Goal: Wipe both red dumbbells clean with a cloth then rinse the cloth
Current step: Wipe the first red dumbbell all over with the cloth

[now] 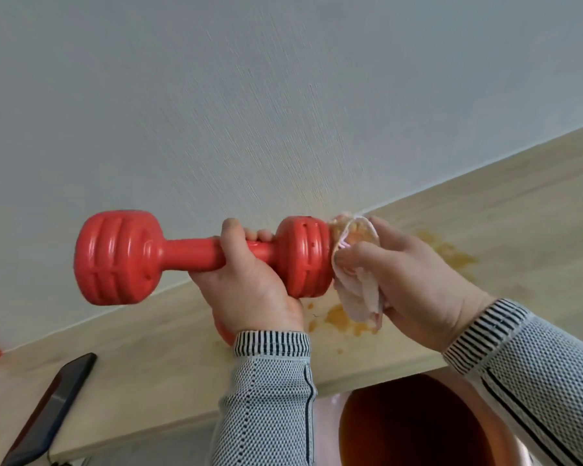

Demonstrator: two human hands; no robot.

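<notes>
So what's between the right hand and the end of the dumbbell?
The cloth: in the head view the right hand presses it against the end face of the red dumbbell, which the left hand grips by the handle.

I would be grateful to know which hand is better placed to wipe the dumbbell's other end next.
Right, probably. The right hand already holds the cloth against one end, while the left hand grips the red dumbbell by its handle and can turn it.
</notes>
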